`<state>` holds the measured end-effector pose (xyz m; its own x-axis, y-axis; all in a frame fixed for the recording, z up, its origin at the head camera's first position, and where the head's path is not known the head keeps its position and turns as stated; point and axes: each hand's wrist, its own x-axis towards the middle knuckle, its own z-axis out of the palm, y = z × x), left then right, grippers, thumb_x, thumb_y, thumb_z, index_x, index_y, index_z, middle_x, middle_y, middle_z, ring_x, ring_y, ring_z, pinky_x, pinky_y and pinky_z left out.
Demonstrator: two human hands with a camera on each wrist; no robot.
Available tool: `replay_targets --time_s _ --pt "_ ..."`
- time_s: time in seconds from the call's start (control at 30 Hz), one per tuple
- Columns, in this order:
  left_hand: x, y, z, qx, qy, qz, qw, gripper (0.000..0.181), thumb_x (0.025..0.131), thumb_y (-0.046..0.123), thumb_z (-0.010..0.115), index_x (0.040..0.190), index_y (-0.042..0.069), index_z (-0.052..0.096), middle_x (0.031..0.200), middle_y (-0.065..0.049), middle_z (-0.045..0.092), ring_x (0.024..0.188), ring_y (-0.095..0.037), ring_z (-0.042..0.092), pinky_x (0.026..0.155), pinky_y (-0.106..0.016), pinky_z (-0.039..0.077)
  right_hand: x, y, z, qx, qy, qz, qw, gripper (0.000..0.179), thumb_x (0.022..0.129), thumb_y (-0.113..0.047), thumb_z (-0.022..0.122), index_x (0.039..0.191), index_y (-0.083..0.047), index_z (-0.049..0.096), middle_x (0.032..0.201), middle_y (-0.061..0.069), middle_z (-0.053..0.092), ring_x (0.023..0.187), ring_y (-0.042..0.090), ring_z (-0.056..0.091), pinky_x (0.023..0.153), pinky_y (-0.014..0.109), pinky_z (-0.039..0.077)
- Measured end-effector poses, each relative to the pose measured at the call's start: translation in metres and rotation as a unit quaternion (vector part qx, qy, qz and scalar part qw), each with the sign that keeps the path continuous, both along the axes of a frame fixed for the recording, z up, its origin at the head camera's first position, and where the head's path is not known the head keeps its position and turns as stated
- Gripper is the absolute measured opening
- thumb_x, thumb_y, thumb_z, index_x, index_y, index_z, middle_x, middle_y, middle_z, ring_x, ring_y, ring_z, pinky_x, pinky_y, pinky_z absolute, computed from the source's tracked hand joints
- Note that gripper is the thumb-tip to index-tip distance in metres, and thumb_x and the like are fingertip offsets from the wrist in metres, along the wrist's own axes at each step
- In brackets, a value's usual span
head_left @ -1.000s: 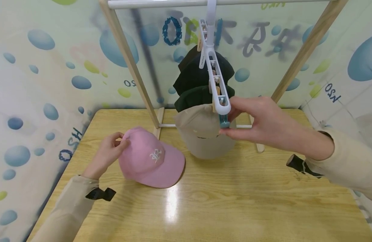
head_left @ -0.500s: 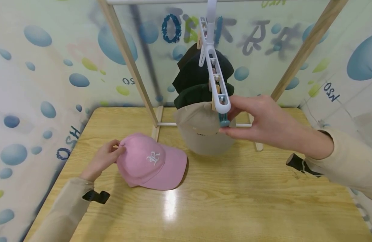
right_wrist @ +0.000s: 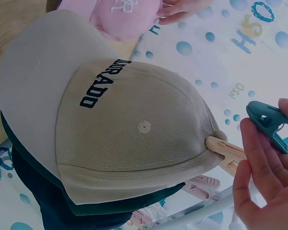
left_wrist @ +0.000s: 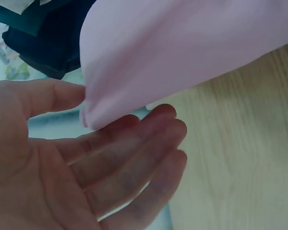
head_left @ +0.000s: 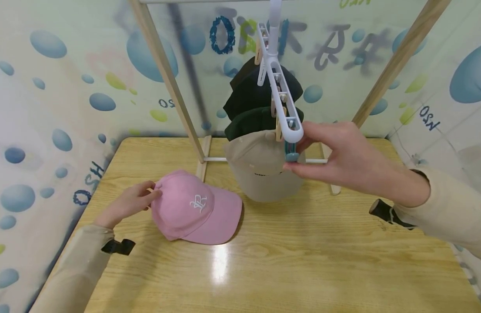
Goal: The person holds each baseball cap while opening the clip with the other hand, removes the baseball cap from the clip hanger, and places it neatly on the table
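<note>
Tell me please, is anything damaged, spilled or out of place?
Nothing looks damaged or spilled. The pink cap stands apart: the left hand holds it, unclipped, while the beige cap hangs from the white hanger by a pale clip.

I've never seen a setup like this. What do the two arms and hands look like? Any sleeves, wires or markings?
They're a person's: the left grip and right grip are bare, gloveless hands. The left sleeve and right sleeve are long, plain and cream. A black attachment sits by the left cuff, a dark cylindrical piece by the right. No markings show.
</note>
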<state>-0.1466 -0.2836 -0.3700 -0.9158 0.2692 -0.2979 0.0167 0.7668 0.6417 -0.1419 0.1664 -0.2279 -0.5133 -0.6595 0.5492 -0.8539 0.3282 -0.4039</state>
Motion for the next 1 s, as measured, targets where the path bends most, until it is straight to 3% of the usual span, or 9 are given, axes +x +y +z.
replay_targets --time_s 0.13,0.27,0.4,0.6,0.83,1.0 --pt "0.002 0.0 0.009 -0.051 0.037 -0.016 0.9979 0.036 0.101 0.023 0.051 0.117 -0.009 0.053 0.096 -0.02 0.065 0.08 -0.028 0.063 0.065 -0.041 0.051 0.0 -0.001 0.001 -0.009 0.005 -0.004 0.9999 0.032 0.07 -0.002 0.084 0.095 -0.007 0.064 0.085 -0.01 0.069 0.079 0.004 0.065 0.069 0.017 0.045" --pt "0.001 0.0 0.018 -0.08 0.069 -0.024 0.9941 0.036 0.101 0.022 0.051 0.119 -0.008 0.055 0.104 -0.028 0.063 0.089 -0.038 0.063 0.07 -0.048 0.052 0.0 0.0 0.001 -0.018 0.003 -0.009 0.9998 0.036 0.068 0.001 0.084 0.098 -0.005 0.065 0.087 -0.01 0.068 0.08 0.006 0.064 0.075 0.018 0.046" --pt "0.001 0.001 0.026 -0.078 0.081 -0.027 0.9934 0.037 0.102 0.023 0.05 0.121 -0.008 0.055 0.112 -0.032 0.06 0.098 -0.046 0.061 0.076 -0.053 0.051 0.0 0.0 0.002 -0.025 0.0 -0.012 0.9996 0.037 0.068 0.003 0.084 0.1 -0.005 0.066 0.088 -0.01 0.067 0.081 0.007 0.064 0.075 0.018 0.046" --pt "-0.001 0.013 0.038 -0.073 0.112 -0.036 0.9904 0.035 0.101 0.02 0.051 0.122 -0.009 0.055 0.114 -0.031 0.06 0.101 -0.045 0.061 0.08 -0.054 0.05 0.001 -0.001 0.003 -0.024 0.0 -0.017 0.9996 0.037 0.068 0.002 0.084 0.1 -0.005 0.066 0.088 -0.01 0.067 0.082 0.007 0.063 0.076 0.019 0.047" --pt "-0.003 0.04 0.059 -0.086 0.156 -0.064 0.9819 0.034 0.099 0.02 0.055 0.123 -0.004 0.058 0.121 -0.025 0.06 0.107 -0.043 0.058 0.085 -0.057 0.047 0.003 -0.002 0.003 -0.029 -0.009 -0.031 0.999 0.039 0.069 0.003 0.084 0.103 -0.004 0.066 0.092 -0.009 0.067 0.084 0.007 0.063 0.077 0.02 0.047" --pt "-0.005 0.057 0.067 -0.098 0.191 -0.087 0.9728 0.03 0.096 0.019 0.059 0.119 0.0 0.061 0.115 -0.02 0.064 0.105 -0.039 0.061 0.083 -0.054 0.048 0.003 -0.003 0.002 -0.041 -0.006 -0.028 0.9987 0.041 0.068 0.004 0.083 0.105 -0.002 0.067 0.094 -0.006 0.068 0.086 0.009 0.063 0.079 0.021 0.046"
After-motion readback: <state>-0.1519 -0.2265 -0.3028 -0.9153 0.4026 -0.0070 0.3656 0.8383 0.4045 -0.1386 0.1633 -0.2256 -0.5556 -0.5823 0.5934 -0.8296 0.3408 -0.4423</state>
